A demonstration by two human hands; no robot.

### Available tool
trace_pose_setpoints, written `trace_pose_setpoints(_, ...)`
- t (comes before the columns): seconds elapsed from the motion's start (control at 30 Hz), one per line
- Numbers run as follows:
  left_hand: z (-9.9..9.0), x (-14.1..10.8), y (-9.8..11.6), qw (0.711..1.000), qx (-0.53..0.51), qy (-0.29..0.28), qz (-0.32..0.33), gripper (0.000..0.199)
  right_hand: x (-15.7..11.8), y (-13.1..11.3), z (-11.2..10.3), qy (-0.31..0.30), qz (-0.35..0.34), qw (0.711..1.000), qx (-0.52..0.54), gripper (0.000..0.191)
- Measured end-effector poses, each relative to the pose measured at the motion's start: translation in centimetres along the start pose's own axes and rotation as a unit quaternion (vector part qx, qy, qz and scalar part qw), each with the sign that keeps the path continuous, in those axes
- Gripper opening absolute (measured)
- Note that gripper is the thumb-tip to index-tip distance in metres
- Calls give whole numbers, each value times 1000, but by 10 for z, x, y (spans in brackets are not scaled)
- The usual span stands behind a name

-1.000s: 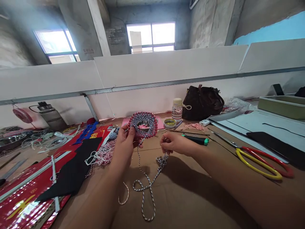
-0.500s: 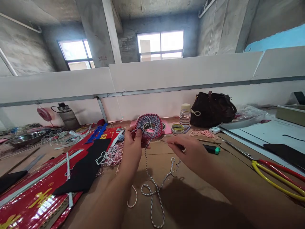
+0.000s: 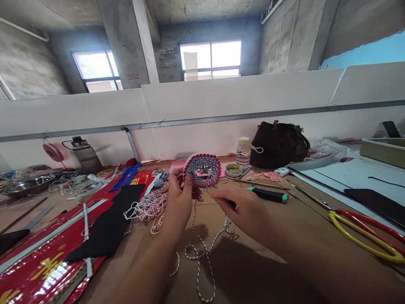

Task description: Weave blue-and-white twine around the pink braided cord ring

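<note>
Coiled striped-cord basket (image 3: 202,170), gripped by left hand (image 3: 179,200), right hand (image 3: 240,209) half-curled, its hold unclear

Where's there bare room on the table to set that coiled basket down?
Bare cardboard shows between the green-tipped tool and the yellow-and-red scissors, right of the right hand. Another patch lies around the loose twine below the coiled basket. It's crowded left of the left hand, at the red packaging and black felt.

A craft workshop: bare concrete walls (image 3: 31,63), cord bundles (image 3: 148,209), scissors (image 3: 363,242), cardboard-topped workbench (image 3: 303,215).
</note>
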State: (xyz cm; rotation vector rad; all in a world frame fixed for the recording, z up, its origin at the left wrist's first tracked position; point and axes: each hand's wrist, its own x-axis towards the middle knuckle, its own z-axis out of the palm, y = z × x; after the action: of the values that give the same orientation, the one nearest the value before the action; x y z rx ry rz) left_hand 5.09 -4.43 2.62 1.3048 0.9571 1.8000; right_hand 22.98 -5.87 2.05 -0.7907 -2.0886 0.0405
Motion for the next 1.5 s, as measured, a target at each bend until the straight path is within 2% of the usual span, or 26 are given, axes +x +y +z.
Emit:
trace_pose_setpoints(0.3,5,-7,3,1000,9,-29,-3,37,2,-8,-4,-2,47,999,15,20)
trace_pose_setpoints(0.43,6,-8,2,999,13,-31,-16,41,1,-9,-1,-18,48,995,84,17)
trace_pose_setpoints(0.6,3,-6,1,999,30,-15,-30,44,0,-9,-1,-55,29,988,143,21)
trace_pose_setpoints(0.77,-1,-2,1,999,21,-2,-34,45,-1,-6,-2,-94,-30,984,147,28)
trace_pose_setpoints(0.83,-1,-3,1,999,19,-2,-36,48,-1,-4,-1,-84,-35,986,142,26)
trace_pose_setpoints(1.03,6,-7,2,996,-29,-47,-67,56,-3,0,9,-8,14,991,133,20)
trace_pose_setpoints(1.23,8,-5,4,984,-115,-49,-125,61,-10,7,18,18,-19,992,122,22)
trace_pose_setpoints(1.37,8,-4,6,976,-139,-42,-160,65,-13,6,12,65,-23,990,124,8)
trace_pose_setpoints(1.43,8,-4,7,976,-140,-33,-164,64,-11,4,8,60,22,986,155,22)
trace_pose_setpoints(1.5,7,-4,8,977,-138,-27,-162,63,-6,6,8,57,98,969,218,40)
